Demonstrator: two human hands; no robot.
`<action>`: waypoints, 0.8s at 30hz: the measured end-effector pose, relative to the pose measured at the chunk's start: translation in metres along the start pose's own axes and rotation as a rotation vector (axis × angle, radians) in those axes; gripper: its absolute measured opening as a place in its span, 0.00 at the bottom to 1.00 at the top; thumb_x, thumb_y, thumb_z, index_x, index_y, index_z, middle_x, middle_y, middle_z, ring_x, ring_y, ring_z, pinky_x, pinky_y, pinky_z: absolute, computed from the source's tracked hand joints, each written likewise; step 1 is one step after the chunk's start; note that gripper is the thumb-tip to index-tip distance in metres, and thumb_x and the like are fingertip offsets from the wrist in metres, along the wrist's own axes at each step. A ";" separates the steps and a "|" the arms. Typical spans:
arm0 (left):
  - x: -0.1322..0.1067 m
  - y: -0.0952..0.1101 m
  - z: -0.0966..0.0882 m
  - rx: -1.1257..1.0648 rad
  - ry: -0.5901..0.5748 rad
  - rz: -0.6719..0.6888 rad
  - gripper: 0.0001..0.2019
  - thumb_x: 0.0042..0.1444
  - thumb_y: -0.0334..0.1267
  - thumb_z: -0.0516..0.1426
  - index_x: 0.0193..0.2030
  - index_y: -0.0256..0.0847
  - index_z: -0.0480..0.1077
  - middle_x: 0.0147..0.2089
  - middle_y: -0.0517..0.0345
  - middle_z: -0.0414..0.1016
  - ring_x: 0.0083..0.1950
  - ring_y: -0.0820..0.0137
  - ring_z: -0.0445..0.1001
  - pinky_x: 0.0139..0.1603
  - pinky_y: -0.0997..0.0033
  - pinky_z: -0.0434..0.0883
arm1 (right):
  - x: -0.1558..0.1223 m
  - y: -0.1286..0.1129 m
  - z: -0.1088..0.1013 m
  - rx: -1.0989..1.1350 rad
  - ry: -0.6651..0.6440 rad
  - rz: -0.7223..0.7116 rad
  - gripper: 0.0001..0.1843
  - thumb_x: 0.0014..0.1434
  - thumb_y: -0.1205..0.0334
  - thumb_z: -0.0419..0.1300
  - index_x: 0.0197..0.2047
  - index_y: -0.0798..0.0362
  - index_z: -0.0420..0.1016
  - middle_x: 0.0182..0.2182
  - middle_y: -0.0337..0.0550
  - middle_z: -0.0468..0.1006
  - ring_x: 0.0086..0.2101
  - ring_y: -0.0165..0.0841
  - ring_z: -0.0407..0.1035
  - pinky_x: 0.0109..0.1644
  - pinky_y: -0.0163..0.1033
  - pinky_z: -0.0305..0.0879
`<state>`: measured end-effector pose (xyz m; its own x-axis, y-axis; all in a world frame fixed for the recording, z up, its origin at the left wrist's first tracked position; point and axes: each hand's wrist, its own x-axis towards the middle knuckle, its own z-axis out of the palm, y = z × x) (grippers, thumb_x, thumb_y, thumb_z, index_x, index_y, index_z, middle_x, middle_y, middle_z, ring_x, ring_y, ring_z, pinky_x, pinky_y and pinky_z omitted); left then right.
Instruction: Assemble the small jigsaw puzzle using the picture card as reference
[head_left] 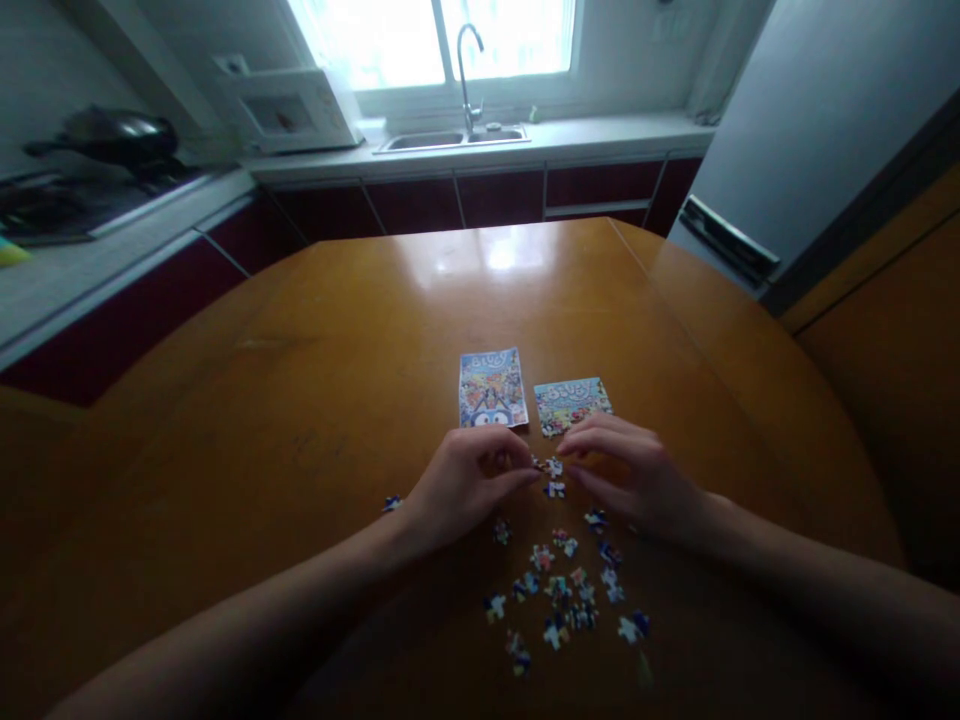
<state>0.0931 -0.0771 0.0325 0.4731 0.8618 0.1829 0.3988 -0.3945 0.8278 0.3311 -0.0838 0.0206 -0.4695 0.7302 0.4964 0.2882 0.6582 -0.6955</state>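
Note:
Both my hands rest on a wooden table (pixel 300 380), fingertips meeting over a few small jigsaw pieces (pixel 553 468). My left hand (pixel 465 485) is curled, its fingers pinched toward those pieces. My right hand (pixel 634 470) is also curled, fingertips on the pieces from the other side. Just beyond the hands lie a colourful picture card (pixel 491 387) and a partly assembled puzzle section (pixel 571 403). Several loose pieces (pixel 562 590) are scattered nearer to me, and a single piece (pixel 391 503) lies off to the left.
A kitchen counter runs behind the table with a sink and tap (pixel 465 130), a microwave (pixel 289 110) and a wok on a stove (pixel 112 140). A grey fridge (pixel 795 150) stands at the right.

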 end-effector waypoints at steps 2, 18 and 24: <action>-0.002 0.007 0.006 -0.057 0.032 -0.031 0.05 0.56 0.35 0.65 0.32 0.37 0.75 0.28 0.60 0.75 0.28 0.75 0.68 0.27 0.77 0.65 | -0.001 -0.006 0.008 0.056 -0.024 0.017 0.04 0.62 0.66 0.62 0.42 0.51 0.76 0.36 0.44 0.80 0.37 0.33 0.74 0.42 0.43 0.73; -0.007 0.004 0.009 0.108 0.122 0.333 0.07 0.57 0.30 0.65 0.42 0.40 0.76 0.34 0.58 0.79 0.36 0.72 0.72 0.37 0.69 0.72 | -0.001 -0.012 0.007 0.312 -0.016 0.359 0.02 0.59 0.65 0.65 0.37 0.52 0.77 0.31 0.40 0.79 0.31 0.31 0.72 0.34 0.39 0.71; -0.008 -0.001 0.008 0.160 0.115 0.351 0.07 0.56 0.32 0.66 0.41 0.41 0.76 0.34 0.59 0.79 0.35 0.71 0.72 0.37 0.68 0.72 | 0.001 -0.005 0.001 0.185 -0.056 0.005 0.06 0.61 0.68 0.64 0.43 0.51 0.75 0.40 0.46 0.78 0.42 0.33 0.73 0.46 0.43 0.73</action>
<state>0.0954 -0.0865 0.0256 0.5151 0.6925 0.5050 0.3502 -0.7078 0.6134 0.3286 -0.0868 0.0243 -0.5161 0.7182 0.4668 0.1344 0.6061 -0.7839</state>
